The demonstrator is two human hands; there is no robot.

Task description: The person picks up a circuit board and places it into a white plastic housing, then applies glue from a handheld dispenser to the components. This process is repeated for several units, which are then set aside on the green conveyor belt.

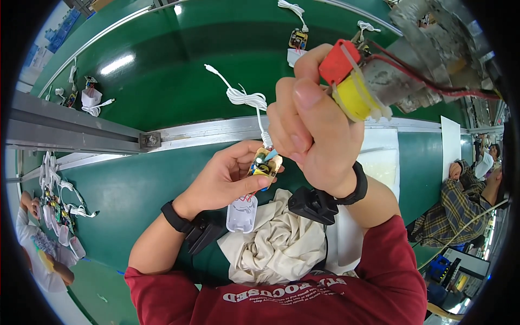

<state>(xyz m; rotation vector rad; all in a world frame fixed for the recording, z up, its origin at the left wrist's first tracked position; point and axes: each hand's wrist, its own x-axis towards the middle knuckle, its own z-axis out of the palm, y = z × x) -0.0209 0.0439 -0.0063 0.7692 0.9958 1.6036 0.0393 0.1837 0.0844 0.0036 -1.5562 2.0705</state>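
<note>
My left hand (214,181) is closed around the edges of a small circuit board (261,164) with a yellow transformer and other parts on it. From the board's far end runs a bundled white cable (244,97). Thin red wires link its near end to an open white plastic housing (241,215). Raised above and to the right, my right hand (322,127) grips a tool (353,96) with a yellow band, a red block and a grey cylinder. A pale blue tip (271,155) below that hand meets the board or hovers just over it; I cannot tell which.
A crumpled cream cloth (279,238) lies before me on the green table (124,206). Beyond a metal rail (184,134), a green surface (162,70) carries more boards with cables. Co-workers sit at left and right. A grey metal beam (70,122) crosses at left.
</note>
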